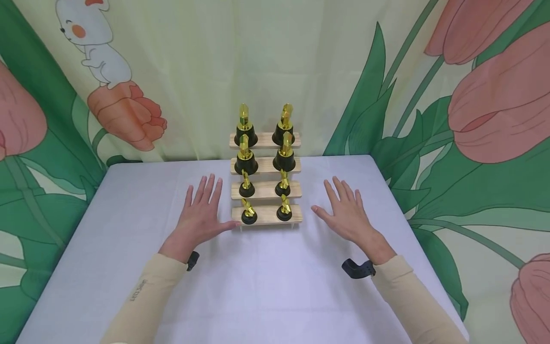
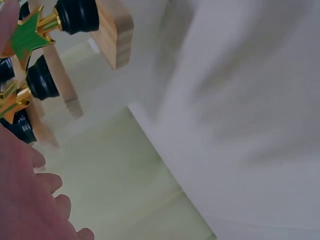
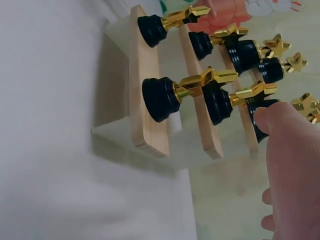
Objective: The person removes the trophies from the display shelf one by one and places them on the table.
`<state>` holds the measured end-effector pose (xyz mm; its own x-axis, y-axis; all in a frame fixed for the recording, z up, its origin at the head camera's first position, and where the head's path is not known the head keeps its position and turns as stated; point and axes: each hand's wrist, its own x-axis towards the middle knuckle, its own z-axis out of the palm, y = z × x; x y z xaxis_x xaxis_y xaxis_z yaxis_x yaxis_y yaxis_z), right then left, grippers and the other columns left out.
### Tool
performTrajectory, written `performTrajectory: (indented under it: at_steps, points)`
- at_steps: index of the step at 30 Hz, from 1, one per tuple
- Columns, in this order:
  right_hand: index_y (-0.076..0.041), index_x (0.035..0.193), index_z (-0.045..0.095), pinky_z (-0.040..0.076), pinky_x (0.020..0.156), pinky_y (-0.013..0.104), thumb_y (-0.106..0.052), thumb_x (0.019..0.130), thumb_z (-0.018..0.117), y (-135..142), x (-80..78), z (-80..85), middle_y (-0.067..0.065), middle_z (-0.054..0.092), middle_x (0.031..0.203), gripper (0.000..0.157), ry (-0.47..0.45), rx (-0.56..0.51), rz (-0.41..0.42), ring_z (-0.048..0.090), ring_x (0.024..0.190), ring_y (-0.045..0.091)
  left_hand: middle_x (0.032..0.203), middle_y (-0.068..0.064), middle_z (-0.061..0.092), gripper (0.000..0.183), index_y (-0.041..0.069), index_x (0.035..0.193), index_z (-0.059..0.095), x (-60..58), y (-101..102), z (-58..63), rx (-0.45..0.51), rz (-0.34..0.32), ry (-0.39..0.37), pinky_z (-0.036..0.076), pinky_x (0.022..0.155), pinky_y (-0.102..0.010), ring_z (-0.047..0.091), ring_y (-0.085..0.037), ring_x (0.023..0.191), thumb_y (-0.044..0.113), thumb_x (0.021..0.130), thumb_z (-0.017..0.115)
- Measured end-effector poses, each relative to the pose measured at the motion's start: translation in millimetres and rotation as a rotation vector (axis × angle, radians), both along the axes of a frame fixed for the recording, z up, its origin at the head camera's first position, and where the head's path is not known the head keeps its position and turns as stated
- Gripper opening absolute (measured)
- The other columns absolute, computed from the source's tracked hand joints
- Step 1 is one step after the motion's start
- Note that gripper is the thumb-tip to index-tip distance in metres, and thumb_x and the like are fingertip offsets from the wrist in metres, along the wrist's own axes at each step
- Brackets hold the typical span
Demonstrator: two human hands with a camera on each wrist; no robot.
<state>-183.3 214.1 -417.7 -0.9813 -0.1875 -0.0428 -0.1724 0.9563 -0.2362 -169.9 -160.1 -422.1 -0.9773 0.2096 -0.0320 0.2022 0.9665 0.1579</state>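
Observation:
A tiered display stand (image 1: pixel 266 190) with wooden shelves stands at the table's far side. Each shelf bears two gold star trophies on black bases, among them a small front-left trophy (image 1: pixel 248 212), a small front-right trophy (image 1: pixel 284 210) and a larger one (image 1: pixel 284 155) higher up. My left hand (image 1: pixel 199 215) is spread flat to the left of the stand, its thumb tip at the lowest shelf's left end. To the right, my right hand (image 1: pixel 345 212) is spread with straight fingers, apart from the stand. Neither hand holds anything. In the right wrist view the thumb (image 3: pixel 275 117) overlaps a trophy.
A white cloth covers the table (image 1: pixel 266 286). Behind it hangs a pale curtain (image 1: pixel 275 57) printed with tulips and a white rabbit-like figure. Dark bands (image 1: pixel 358 269) circle both wrists, below beige sleeves.

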Motion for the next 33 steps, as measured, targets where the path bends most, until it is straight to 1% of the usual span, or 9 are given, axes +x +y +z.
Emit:
performTrajectory:
  at_steps: [5,10,14,19,22,25,29,33]
  points:
    - [-0.012,0.16,0.015,0.003,0.12,0.067,-0.064,0.096,0.044,-6.4,1.1,-1.4,0.016,0.008,0.167,0.088,0.001,-0.051,0.021,0.007,0.153,0.041,0.168,-0.017,-0.001,0.13,0.005,0.159,0.002,-5.2,4.6,-10.4,0.015,0.001,0.002,-0.001,0.123,-0.06,-0.004,-0.035,0.155,0.08,0.073,0.063]
    - [-0.011,0.159,0.019,0.011,0.121,0.063,-0.056,0.097,0.049,-11.9,4.7,-2.8,0.015,0.016,0.166,0.083,0.028,-0.128,0.046,0.014,0.152,0.038,0.168,-0.017,0.0,0.132,0.003,0.159,0.001,-8.9,8.8,-19.1,0.031,-0.015,-0.021,0.0,0.123,-0.059,-0.005,-0.034,0.155,0.077,0.072,0.067]
    - [-0.01,0.157,0.027,0.021,0.12,0.06,-0.05,0.098,0.051,-16.8,6.9,-2.9,0.013,0.024,0.164,0.075,0.046,-0.255,0.079,0.022,0.151,0.036,0.168,-0.015,-0.003,0.134,0.004,0.159,-0.001,-13.9,12.7,-24.9,0.019,-0.017,-0.039,0.0,0.124,-0.058,-0.007,-0.033,0.155,0.076,0.071,0.07]
    - [-0.01,0.153,0.033,0.029,0.118,0.057,-0.043,0.101,0.051,-25.0,8.0,-3.9,0.011,0.031,0.16,0.064,0.021,-0.427,0.125,0.029,0.149,0.032,0.168,-0.015,-0.003,0.137,0.003,0.159,0.0,-21.5,18.6,-31.6,0.017,-0.021,-0.043,0.001,0.124,-0.058,-0.005,-0.034,0.155,0.074,0.068,0.075]
    - [-0.01,0.152,0.036,0.031,0.118,0.055,-0.037,0.102,0.052,-29.8,8.2,-5.8,0.011,0.036,0.158,0.059,0.01,-0.508,0.154,0.032,0.148,0.03,0.168,-0.015,-0.002,0.138,0.002,0.159,0.001,-24.1,22.4,-34.2,0.024,-0.01,-0.055,0.001,0.124,-0.057,-0.005,-0.034,0.155,0.07,0.067,0.078]
    - [-0.009,0.149,0.04,0.035,0.116,0.055,-0.028,0.101,0.055,-32.7,7.6,-8.9,0.011,0.041,0.154,0.054,0.018,-0.576,0.186,0.038,0.144,0.03,0.168,-0.015,-0.002,0.138,0.001,0.158,0.001,-25.6,26.2,-35.7,0.021,-0.003,-0.06,0.001,0.124,-0.057,-0.004,-0.033,0.155,0.067,0.067,0.08]
    - [-0.006,0.146,0.045,0.04,0.112,0.053,-0.02,0.1,0.058,-35.1,6.0,-12.2,0.011,0.047,0.149,0.049,0.043,-0.64,0.216,0.045,0.137,0.03,0.168,-0.015,-0.003,0.14,0.0,0.158,0.0,-27.8,31.2,-36.1,0.011,-0.008,-0.042,0.002,0.124,-0.057,-0.003,-0.032,0.156,0.065,0.065,0.083]
    - [-0.006,0.144,0.047,0.042,0.111,0.052,-0.013,0.099,0.058,-37.2,4.2,-14.6,0.011,0.049,0.146,0.046,0.038,-0.686,0.235,0.048,0.135,0.029,0.168,-0.016,-0.003,0.141,0.0,0.158,-0.002,-29.1,34.9,-36.5,-0.006,-0.017,-0.039,0.002,0.124,-0.056,-0.003,-0.033,0.156,0.062,0.065,0.084]
